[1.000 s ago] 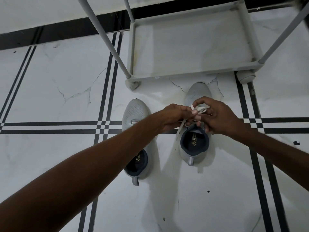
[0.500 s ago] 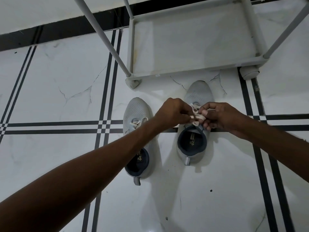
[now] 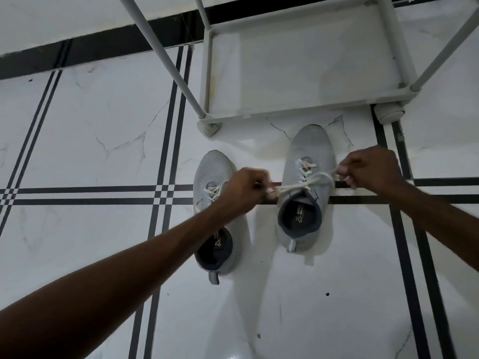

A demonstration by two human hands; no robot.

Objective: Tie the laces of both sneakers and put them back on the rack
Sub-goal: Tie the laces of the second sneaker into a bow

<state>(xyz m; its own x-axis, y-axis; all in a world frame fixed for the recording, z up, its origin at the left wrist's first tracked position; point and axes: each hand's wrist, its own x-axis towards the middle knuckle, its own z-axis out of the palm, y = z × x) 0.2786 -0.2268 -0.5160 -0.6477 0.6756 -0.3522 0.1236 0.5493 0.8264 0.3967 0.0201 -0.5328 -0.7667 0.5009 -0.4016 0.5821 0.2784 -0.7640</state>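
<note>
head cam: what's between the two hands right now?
In the head view, a taut white lace stretches from the left hand to the right hand, crossing the right sneaker just above its opening.

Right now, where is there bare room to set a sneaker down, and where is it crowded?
The rack's bottom shelf is bare between its rails. The floor left of the left sneaker is open, as is the tile below both heels. It is crowded over the right sneaker, where the left hand and right hand pull the lace taut.
</note>
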